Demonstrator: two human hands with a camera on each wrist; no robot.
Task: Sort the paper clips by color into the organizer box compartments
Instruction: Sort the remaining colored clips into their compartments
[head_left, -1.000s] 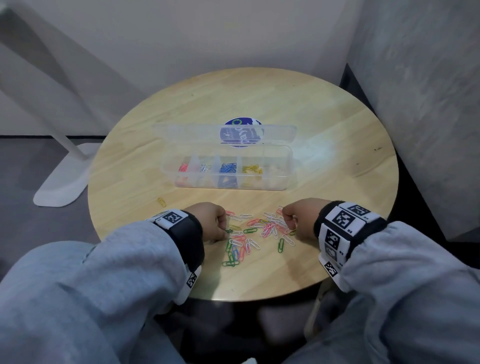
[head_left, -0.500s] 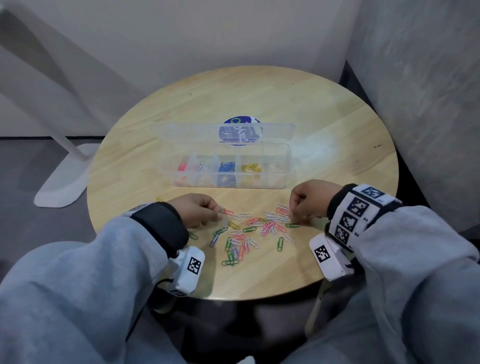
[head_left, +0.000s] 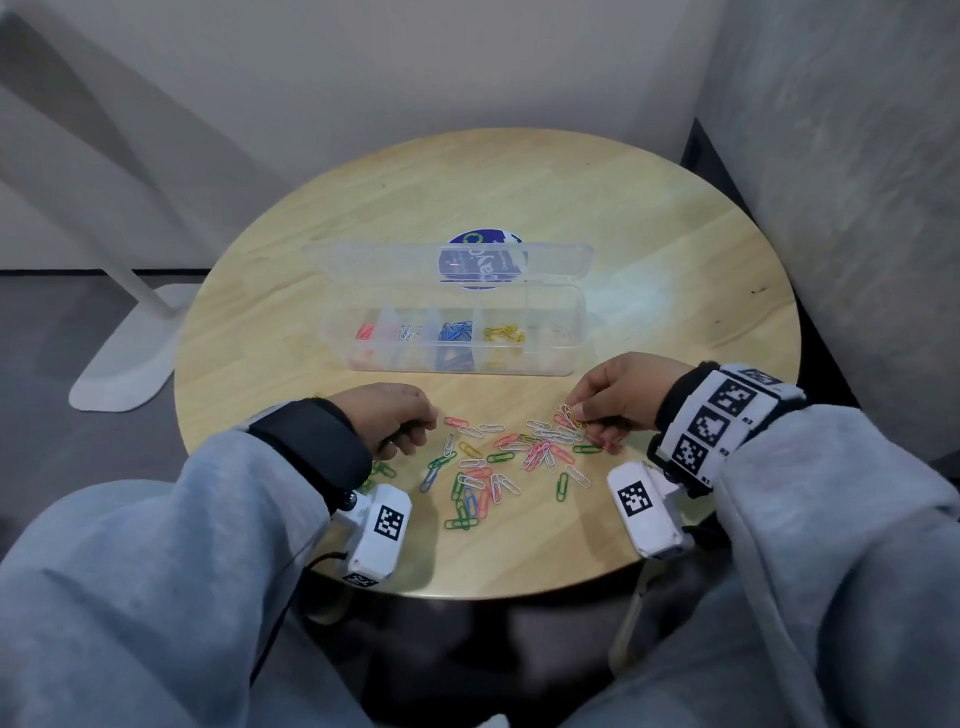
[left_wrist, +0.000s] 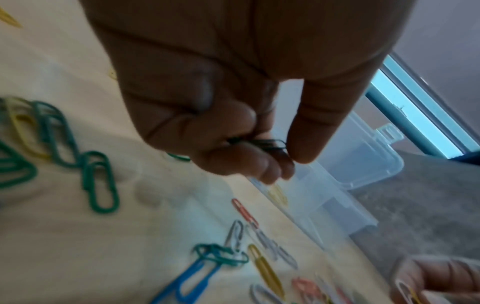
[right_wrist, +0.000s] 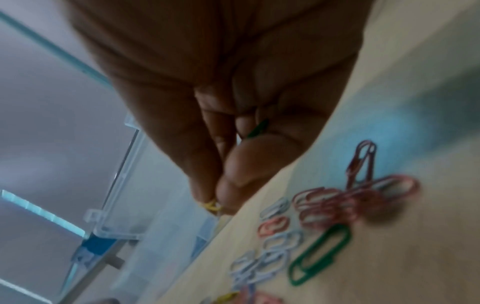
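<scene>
Table: a round wooden table (head_left: 649, 218) set in a corner between pale walls.
Box: a clear plastic organizer box (head_left: 566, 332) stands open mid-table, its lid (head_left: 363, 260) tipped back. From the left its compartments hold red, white, blue and yellow clips; the rightmost looks bare.
Sticker: a round blue sticker (head_left: 480, 260) shows through the lid.
Left hand: the left hand (head_left: 387, 415) hovers at the pile's left edge, fingers curled, thumb and fingers clamped on a bunch of dark green clips (left_wrist: 270, 144).
Right hand: the right hand (head_left: 621, 389) is at the pile's right edge, thumb and forefinger pinching a yellow clip (right_wrist: 211, 205); a green clip (right_wrist: 257, 129) is tucked under its curled fingers.
Pile: loose paper clips (head_left: 498, 462) of mixed colours lie scattered between the hands, just in front of the box.
</scene>
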